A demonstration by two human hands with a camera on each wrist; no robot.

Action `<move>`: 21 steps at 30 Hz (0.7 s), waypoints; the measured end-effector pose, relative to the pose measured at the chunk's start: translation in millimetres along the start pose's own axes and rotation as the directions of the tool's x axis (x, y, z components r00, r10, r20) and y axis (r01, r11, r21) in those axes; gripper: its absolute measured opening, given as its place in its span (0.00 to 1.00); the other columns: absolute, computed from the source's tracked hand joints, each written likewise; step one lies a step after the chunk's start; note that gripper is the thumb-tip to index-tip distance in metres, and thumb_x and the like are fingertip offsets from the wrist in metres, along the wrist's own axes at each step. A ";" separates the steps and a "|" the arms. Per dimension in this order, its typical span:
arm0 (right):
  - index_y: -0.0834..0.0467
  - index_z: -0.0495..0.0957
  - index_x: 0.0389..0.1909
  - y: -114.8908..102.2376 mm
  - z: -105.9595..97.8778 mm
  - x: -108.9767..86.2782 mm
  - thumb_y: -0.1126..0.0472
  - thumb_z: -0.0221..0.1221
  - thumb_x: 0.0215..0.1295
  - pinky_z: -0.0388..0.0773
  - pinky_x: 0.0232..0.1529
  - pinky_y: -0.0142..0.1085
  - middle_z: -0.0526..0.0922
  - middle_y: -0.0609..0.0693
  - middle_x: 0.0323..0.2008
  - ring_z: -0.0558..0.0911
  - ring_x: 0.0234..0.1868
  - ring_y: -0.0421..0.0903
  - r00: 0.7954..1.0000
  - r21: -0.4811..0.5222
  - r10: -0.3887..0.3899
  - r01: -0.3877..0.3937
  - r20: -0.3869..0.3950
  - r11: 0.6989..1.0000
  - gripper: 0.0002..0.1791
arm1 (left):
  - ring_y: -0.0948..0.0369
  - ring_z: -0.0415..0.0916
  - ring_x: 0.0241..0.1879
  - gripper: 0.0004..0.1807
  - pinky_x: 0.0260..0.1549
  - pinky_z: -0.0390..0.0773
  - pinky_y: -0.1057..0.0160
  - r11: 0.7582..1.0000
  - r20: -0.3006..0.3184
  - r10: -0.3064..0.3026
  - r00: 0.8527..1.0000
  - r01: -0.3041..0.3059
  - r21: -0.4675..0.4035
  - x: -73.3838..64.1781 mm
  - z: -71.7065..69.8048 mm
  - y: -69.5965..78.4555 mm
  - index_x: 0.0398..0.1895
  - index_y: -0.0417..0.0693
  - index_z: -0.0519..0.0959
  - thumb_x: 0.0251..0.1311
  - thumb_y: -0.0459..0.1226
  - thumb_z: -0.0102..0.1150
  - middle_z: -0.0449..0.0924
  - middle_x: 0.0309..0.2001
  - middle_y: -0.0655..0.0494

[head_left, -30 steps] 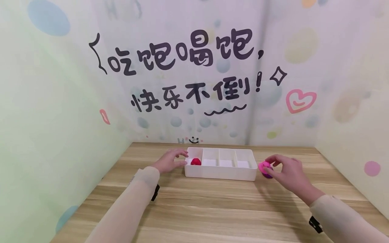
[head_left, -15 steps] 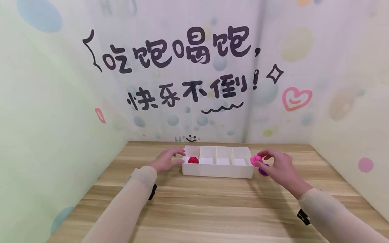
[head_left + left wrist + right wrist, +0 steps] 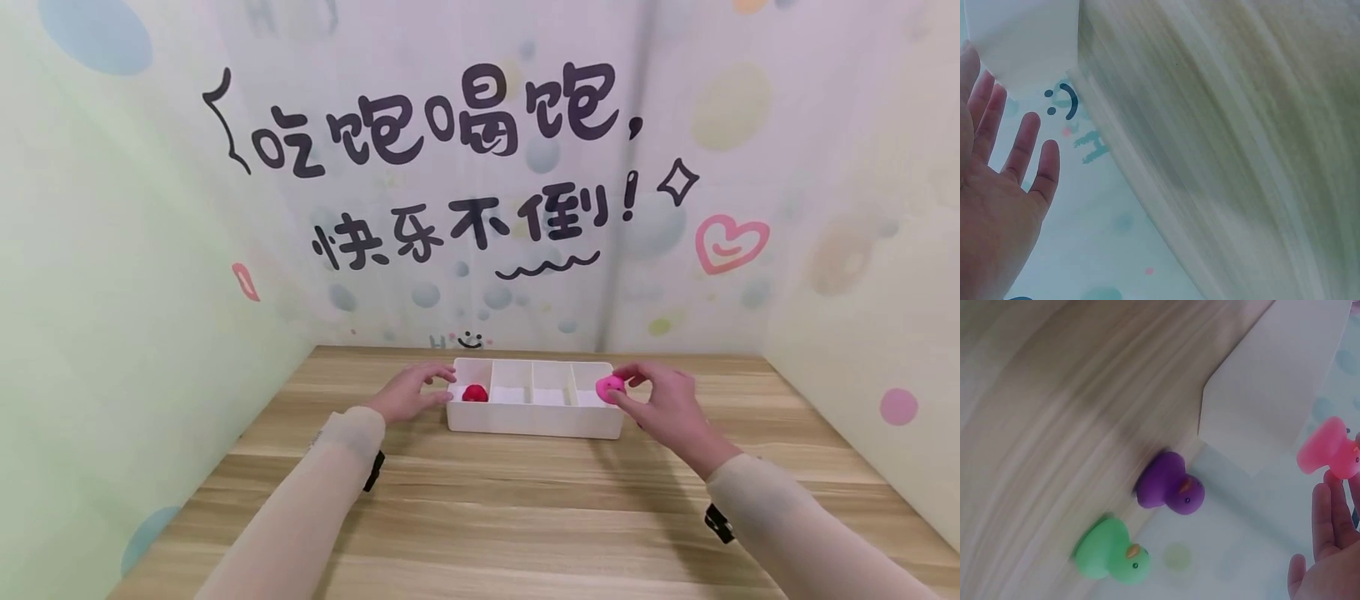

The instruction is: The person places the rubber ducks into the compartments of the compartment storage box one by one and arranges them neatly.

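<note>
A pink rubber duck is pinched in my right hand, held at the top of the right end of a white divided box. The right wrist view also shows this pink duck above the level of the tabletop, beside the box's outer wall. My left hand is at the box's left end, its fingers fairly straight and touching or nearly touching the rim. A small red object, partly hidden by the front wall, lies in the leftmost compartment.
Past the box's right end, a purple rubber duck and a green rubber duck stand on the wooden table. Behind the table rises a printed fabric wall, with side walls left and right.
My right hand has lifted the pink duck from beside the purple one and carried it left to the box's right end. The left hand stays at the box.
</note>
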State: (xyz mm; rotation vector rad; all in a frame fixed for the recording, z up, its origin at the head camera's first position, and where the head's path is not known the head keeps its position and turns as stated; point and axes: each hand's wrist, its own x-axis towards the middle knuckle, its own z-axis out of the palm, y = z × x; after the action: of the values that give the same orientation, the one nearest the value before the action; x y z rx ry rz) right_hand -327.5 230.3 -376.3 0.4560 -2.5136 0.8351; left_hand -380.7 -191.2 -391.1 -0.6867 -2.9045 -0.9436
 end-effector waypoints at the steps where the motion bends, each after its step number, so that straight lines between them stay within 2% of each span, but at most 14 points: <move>1: 0.55 0.84 0.50 -0.7 2.6 1.2 0.54 0.75 0.60 0.66 0.46 0.45 0.87 0.50 0.41 0.82 0.34 0.49 1.000 0.001 -0.012 0.012 -0.010 1.000 0.19 | 0.41 0.71 0.66 0.20 0.67 0.73 0.42 1.000 0.002 -0.002 1.000 0.002 -0.002 -0.1 -0.7 0.2 0.62 0.48 0.80 0.69 0.41 0.66 0.72 0.73 0.50; 3: 0.55 0.85 0.49 -3.0 7.4 3.5 0.54 0.75 0.60 0.65 0.51 0.50 0.88 0.49 0.41 0.83 0.42 0.52 0.999 0.009 -0.028 0.028 -0.021 1.000 0.18 | 0.41 0.71 0.66 0.20 0.67 0.72 0.42 1.000 0.003 -0.004 1.000 0.004 -0.002 -0.4 -1.5 0.1 0.62 0.48 0.80 0.69 0.41 0.66 0.72 0.73 0.50; 5: 0.55 0.85 0.49 -5.5 10.6 5.8 0.55 0.75 0.60 0.62 0.56 0.54 0.88 0.50 0.41 0.84 0.45 0.54 0.999 0.019 -0.033 0.033 -0.019 0.999 0.18 | 0.42 0.72 0.66 0.20 0.67 0.73 0.42 1.000 0.004 -0.002 1.000 0.002 0.001 -1.2 -2.3 0.8 0.62 0.47 0.80 0.69 0.42 0.65 0.72 0.73 0.49; 11: 0.54 0.84 0.49 -13.2 18.2 11.4 0.53 0.74 0.62 0.58 0.61 0.60 0.87 0.50 0.43 0.82 0.48 0.54 1.000 0.052 0.000 -0.001 0.028 0.999 0.17 | 0.42 0.72 0.66 0.20 0.67 0.73 0.42 1.000 0.007 0.001 1.000 -0.001 0.016 1.2 -1.7 -0.3 0.62 0.48 0.80 0.69 0.41 0.66 0.72 0.73 0.50; 18: 0.54 0.83 0.51 -24.2 34.9 16.1 0.53 0.74 0.61 0.57 0.64 0.59 0.88 0.49 0.43 0.83 0.47 0.51 1.000 0.069 -0.008 0.007 0.019 0.998 0.20 | 0.42 0.72 0.66 0.20 0.67 0.73 0.42 1.000 0.010 -0.001 1.000 0.001 0.013 5.2 -1.6 -2.4 0.61 0.50 0.80 0.69 0.42 0.67 0.72 0.73 0.51; 21: 0.55 0.83 0.52 -29.0 42.5 17.8 0.53 0.74 0.61 0.57 0.65 0.60 0.87 0.50 0.44 0.83 0.49 0.53 1.000 0.078 -0.011 0.009 0.029 0.997 0.20 | 0.42 0.72 0.66 0.20 0.67 0.73 0.43 1.000 0.012 -0.002 1.000 0.002 0.016 5.0 -1.4 -3.9 0.62 0.50 0.80 0.69 0.42 0.67 0.72 0.73 0.51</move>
State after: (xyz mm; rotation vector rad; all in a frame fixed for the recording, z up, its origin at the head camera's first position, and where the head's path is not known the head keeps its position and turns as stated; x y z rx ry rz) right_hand -342.9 178.6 -383.7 0.5093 -2.5106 0.9316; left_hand -387.0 -192.8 -391.4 -0.6910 -2.9198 -0.9186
